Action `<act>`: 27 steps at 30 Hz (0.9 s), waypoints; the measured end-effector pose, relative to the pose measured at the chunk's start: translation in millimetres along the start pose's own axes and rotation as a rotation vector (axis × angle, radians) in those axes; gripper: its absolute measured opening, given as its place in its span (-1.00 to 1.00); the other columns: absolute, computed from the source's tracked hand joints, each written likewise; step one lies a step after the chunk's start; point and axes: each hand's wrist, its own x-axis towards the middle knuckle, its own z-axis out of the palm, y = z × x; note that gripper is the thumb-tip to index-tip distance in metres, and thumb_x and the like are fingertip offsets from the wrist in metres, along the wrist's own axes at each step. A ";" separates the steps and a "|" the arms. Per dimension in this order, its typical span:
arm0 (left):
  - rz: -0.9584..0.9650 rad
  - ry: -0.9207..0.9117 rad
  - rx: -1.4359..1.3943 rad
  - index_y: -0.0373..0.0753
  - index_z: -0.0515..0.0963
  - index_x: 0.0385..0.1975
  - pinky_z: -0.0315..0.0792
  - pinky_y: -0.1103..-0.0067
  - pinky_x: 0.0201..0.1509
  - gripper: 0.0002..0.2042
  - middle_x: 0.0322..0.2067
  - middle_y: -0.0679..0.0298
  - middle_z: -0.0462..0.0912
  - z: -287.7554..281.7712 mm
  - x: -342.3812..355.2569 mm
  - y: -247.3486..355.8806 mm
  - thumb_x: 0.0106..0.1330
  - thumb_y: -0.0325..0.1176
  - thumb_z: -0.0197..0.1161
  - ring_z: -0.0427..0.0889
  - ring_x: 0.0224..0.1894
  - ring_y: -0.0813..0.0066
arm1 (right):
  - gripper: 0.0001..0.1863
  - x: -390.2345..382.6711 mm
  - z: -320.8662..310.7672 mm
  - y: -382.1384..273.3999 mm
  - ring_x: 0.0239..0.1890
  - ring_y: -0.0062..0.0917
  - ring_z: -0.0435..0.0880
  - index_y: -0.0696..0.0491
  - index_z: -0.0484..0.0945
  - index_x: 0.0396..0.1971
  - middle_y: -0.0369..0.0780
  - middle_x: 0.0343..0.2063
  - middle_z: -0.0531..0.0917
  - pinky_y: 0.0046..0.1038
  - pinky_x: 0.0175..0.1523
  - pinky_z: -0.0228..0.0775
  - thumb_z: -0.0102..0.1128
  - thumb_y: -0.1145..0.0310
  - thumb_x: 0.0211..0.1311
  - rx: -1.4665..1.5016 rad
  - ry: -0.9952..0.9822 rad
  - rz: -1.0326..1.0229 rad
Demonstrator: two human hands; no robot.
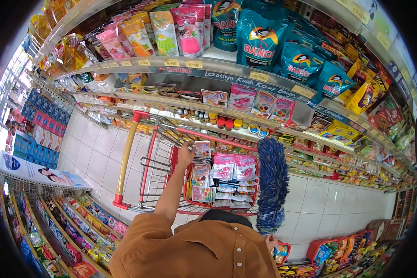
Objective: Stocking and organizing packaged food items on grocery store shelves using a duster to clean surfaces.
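Observation:
My left hand [186,152] reaches over the shopping cart and grips the left edge of a small white and orange sachet [202,150], its fingers closed. Below that sachet, a red basket [187,193] in the cart holds pink and white pouches [234,168], other sachets and dark packs in stacks. My right hand [271,242] is low at my right side, closed at the lower end of a fluffy blue duster [272,183]. The duster stands up beside the cart's right end; its handle is mostly hidden.
Ahead stands a long shelf [190,63] with teal pouches [264,39], colourful packets and small jars. The shopping cart [146,162] has a yellow handle on the left. Snack racks [74,227] are behind left, red baskets [317,252] of packs behind right. White tiles cover the floor.

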 end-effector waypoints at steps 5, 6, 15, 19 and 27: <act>-0.189 -0.091 0.252 -0.13 0.41 0.12 0.44 0.30 0.07 -0.39 -0.06 0.04 0.61 45.5 15.4 5.6 0.03 -0.17 0.44 0.58 0.00 0.02 | -0.79 7.9 -3.0 6.4 -0.60 -0.61 0.32 0.27 0.44 -0.64 -0.27 -0.74 0.38 -0.41 -0.49 0.16 0.15 0.47 0.10 -0.223 -0.078 -0.166; -0.273 -0.097 0.334 -0.10 0.41 0.13 0.45 0.30 0.06 -0.38 -0.07 0.04 0.61 46.4 13.4 23.8 0.02 -0.16 0.45 0.58 0.00 0.01 | -0.79 10.0 -1.1 11.6 -0.60 -0.61 0.32 0.27 0.44 -0.64 -0.27 -0.74 0.38 -0.41 -0.49 0.16 0.15 0.47 0.10 -0.227 -0.064 -0.178; 0.033 0.096 -0.056 -0.29 0.55 -0.27 0.49 0.35 -0.21 -0.73 -0.40 0.05 0.65 13.6 -17.0 23.8 0.06 -0.36 0.41 0.67 -0.30 0.12 | -0.78 -15.3 22.3 4.3 -0.64 -0.70 0.28 0.20 0.49 -0.62 -0.35 -0.74 0.45 -0.49 -0.52 0.15 0.20 0.44 0.17 0.058 -0.122 -0.166; -0.270 0.105 -0.671 -0.32 0.40 -0.04 0.57 0.37 -0.13 -0.69 -0.18 0.05 0.55 -5.6 -35.6 41.4 0.29 -0.33 0.21 0.64 -0.19 0.21 | -0.75 -9.1 32.9 -15.5 -0.65 -0.73 0.26 0.19 0.51 -0.60 -0.37 -0.75 0.43 -0.51 -0.55 0.11 0.19 0.36 0.20 -0.020 -0.205 -0.125; -0.469 0.034 -1.166 -0.17 0.17 0.24 0.58 0.39 -0.06 -0.53 -0.02 0.11 0.44 -0.7 -49.8 58.8 0.48 -0.02 -0.11 0.59 -0.04 0.21 | -0.78 5.6 73.9 -104.7 -0.72 -0.48 0.41 0.16 0.58 -0.52 -0.15 -0.79 0.45 -0.35 -0.53 0.26 0.22 0.28 0.07 -0.419 -0.364 -0.378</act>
